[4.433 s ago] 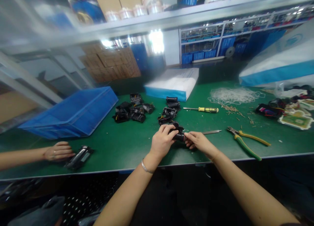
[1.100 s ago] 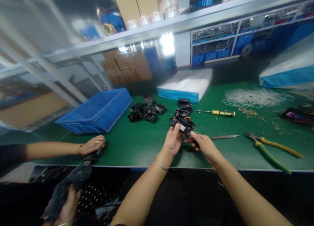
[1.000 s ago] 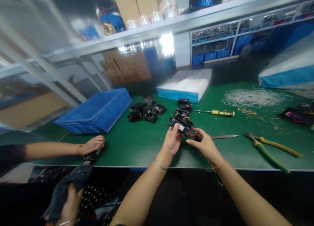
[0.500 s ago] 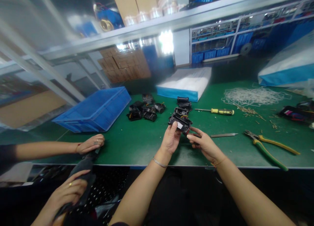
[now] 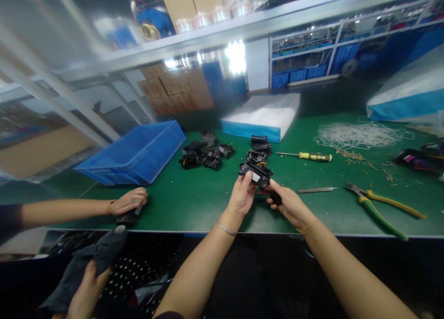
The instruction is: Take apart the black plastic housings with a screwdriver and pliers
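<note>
- Head view: I hold a black unit point(image 5: 262, 176) over the middle of the green table point(image 5: 194, 208), near its front edge; behind it comes a short row of its kind, and I can't tell whether they touch.
- My left hand point(image 5: 243, 195) is closed around the near side, thumb by the white label.
- My right hand point(image 5: 290, 207) is mostly closed, fingers curled on a dark piece point(image 5: 276, 198) at the unit's right end; I can't tell what it is.
- I judge the step in hand to be close work on that end. The next move seems to call for a steady left grip and fine aim from the right.
- Tools, one each: screwdriver point(image 5: 315, 157), file point(image 5: 316, 190), pliers point(image 5: 367, 206).
- Row of black units point(image 5: 259, 139): two plain at the back, at least one more nearer me.
- Heap of black units point(image 5: 211, 162): about five or six, overlapping.
- One blue bin point(image 5: 163, 157) on the table; two white bags point(image 5: 262, 113).
- White loops point(image 5: 360, 135) and brass-coloured pins point(image 5: 351, 155): too tangled or scattered to count.
- Two co-worker's hands point(image 5: 129, 201) at my left, one on a dark unit point(image 5: 129, 218).
</note>
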`<state>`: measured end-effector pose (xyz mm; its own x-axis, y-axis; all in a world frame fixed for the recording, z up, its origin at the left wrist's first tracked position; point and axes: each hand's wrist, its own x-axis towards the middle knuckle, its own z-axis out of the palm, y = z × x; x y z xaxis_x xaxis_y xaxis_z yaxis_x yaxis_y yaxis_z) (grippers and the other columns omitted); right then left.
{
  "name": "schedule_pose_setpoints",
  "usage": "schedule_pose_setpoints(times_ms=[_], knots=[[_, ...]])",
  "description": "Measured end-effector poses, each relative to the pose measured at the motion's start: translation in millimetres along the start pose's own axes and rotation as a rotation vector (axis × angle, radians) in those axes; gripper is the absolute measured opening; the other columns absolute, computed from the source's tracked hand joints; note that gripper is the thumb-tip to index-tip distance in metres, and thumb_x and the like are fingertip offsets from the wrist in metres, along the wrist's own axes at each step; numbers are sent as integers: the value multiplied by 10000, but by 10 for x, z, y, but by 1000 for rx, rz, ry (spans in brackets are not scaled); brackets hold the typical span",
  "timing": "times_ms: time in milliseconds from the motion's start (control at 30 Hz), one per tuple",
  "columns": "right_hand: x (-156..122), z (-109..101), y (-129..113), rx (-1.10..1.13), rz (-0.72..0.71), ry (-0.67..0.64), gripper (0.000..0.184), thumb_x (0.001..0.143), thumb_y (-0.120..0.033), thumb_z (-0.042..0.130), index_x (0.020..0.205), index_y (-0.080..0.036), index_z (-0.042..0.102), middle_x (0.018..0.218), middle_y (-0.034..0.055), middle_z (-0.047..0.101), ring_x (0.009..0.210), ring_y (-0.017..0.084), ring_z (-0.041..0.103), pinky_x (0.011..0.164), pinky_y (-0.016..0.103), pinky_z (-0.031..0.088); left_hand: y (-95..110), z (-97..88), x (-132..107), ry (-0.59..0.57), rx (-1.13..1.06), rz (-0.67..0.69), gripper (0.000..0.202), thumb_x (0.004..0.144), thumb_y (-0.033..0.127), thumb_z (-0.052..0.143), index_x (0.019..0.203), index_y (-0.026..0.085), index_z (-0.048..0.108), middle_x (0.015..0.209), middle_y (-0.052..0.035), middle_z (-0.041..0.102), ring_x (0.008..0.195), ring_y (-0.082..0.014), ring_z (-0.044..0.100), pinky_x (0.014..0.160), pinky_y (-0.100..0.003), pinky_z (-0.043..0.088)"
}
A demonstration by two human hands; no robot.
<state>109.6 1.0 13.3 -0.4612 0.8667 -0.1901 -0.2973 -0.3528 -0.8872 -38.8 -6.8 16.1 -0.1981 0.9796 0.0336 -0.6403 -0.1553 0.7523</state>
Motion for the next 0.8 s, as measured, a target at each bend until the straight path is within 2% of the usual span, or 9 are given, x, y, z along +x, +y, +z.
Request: schedule_pose_setpoints(times_ms=[67, 167, 233, 367, 467, 567, 633, 733, 800], knots=[[1, -5, 4, 19, -30, 23, 400, 671, -348, 803, 1010, -172, 681, 873, 29, 660, 622, 85, 518, 483, 175, 398, -1, -7, 1, -3, -2, 1, 346, 773, 357, 723, 1049, 160, 653, 991, -51, 710, 858, -148, 650, 841, -274, 460], [0, -38, 17, 66, -51, 60, 633, 578, -173, 854, 1159, -262, 620, 835, -36, 641, 649, 78, 527, 518, 156, 416, 0, -22, 5, -5, -9, 4, 355, 782, 349, 717, 1076, 162, 650, 1011, -51, 709, 862, -144, 650, 831, -270, 458], [4, -59, 36, 107, -14, 52, 607, 609, -174, 835, 1172, -248, 622, 813, -26, 647, 629, 83, 532, 488, 163, 410, -3, -30, 10, -8, -6, 5, 348, 785, 346, 714, 1070, 159, 652, 1017, -52, 708, 860, -143, 648, 816, -266, 459], [26, -73, 66, 196, 82, 34, 310, 706, -221, 778, 995, -151, 692, 881, 52, 690, 644, 90, 571, 476, 159, 447, -25, -45, 30, 6, -15, 20, 347, 798, 350, 700, 1086, 166, 642, 1042, -51, 698, 886, -137, 641, 816, -256, 461], [14, -92, 42, 248, 128, 58, 203, 828, -296, 664, 985, -169, 684, 937, 71, 705, 687, 104, 624, 543, 174, 524, -28, -80, 53, 68, -12, 24, 385, 792, 373, 701, 1122, 189, 624, 1094, -55, 683, 913, -147, 640, 802, -259, 469], [-67, -163, 1, 316, 163, 113, 164, 878, -292, 576, 978, -198, 665, 987, 84, 710, 865, 151, 679, 731, 232, 585, -6, -165, 63, 171, 5, 17, 413, 760, 385, 727, 1109, 193, 620, 1105, -68, 678, 915, -162, 646, 798, -271, 481], [-156, -258, -7, 397, 205, 188, 163, 868, -296, 561, 961, -207, 660, 1055, 109, 699, 1005, 205, 667, 852, 301, 582, -1, -244, 57, 228, 14, 8, 433, 740, 403, 739, 1097, 189, 620, 1096, -82, 680, 897, -168, 653, 790, -278, 489], [-263, -405, -22, 411, 249, 292, 218, 866, -322, 508, 999, -229, 653, 1171, 140, 656, 1089, 243, 638, 868, 350, 590, -41, -323, 50, 261, 15, -15, 480, 708, 449, 751, 1089, 186, 626, 1080, -105, 685, 860, -177, 664, 763, -290, 502], [-253, -356, -109, 374, 254, 340, 258, 869, -299, 456, 1038, -234, 639, 1191, 152, 641, 1074, 247, 646, 806, 350, 612, -47, -302, 43, 255, 9, -37, 524, 679, 471, 764, 1091, 176, 629, 1069, -116, 687, 845, -179, 670, 744, -288, 509]])
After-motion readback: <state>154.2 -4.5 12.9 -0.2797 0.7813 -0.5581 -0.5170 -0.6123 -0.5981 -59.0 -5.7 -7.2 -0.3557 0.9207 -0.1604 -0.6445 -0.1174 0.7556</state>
